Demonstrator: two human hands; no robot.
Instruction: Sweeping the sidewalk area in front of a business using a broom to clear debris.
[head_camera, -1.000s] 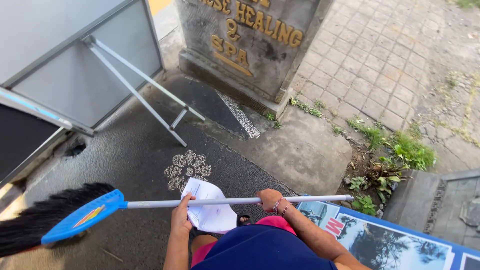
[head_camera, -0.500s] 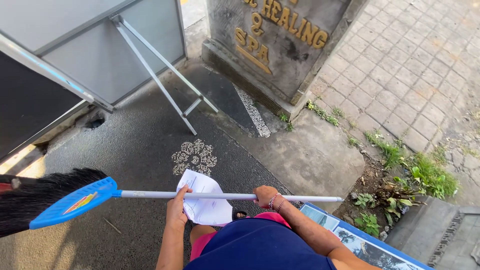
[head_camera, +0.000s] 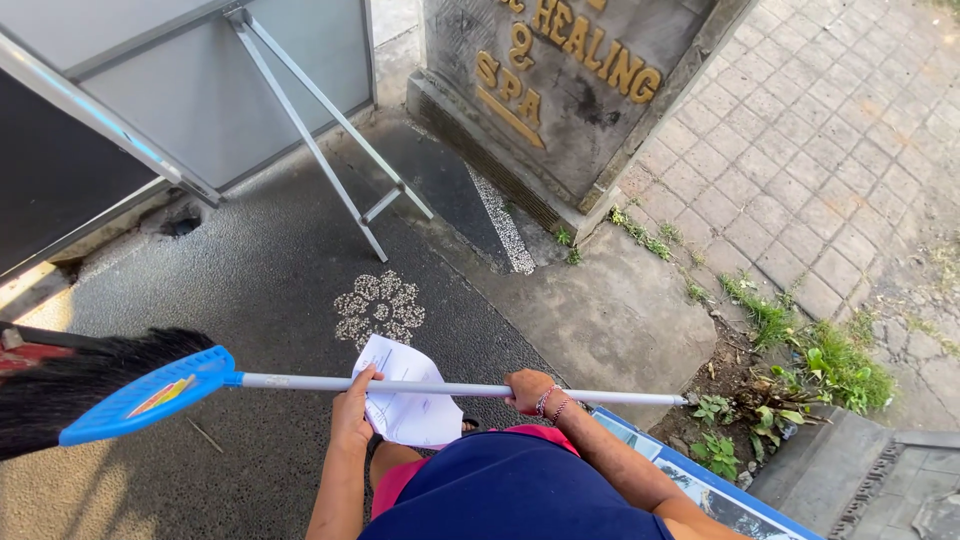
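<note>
Outdoors, gripping broom (head_camera: 300, 383) level with both hands: left hand (head_camera: 352, 412) pinning paper (head_camera: 405, 405) against handle, right hand (head_camera: 528, 390) clenched further right.

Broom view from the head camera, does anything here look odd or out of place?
One thing: the left hand pinches a crumpled white paper against the broom handle, an awkward double grip. The right hand holds the handle alone. Weeds sprout beside the paving.
</note>
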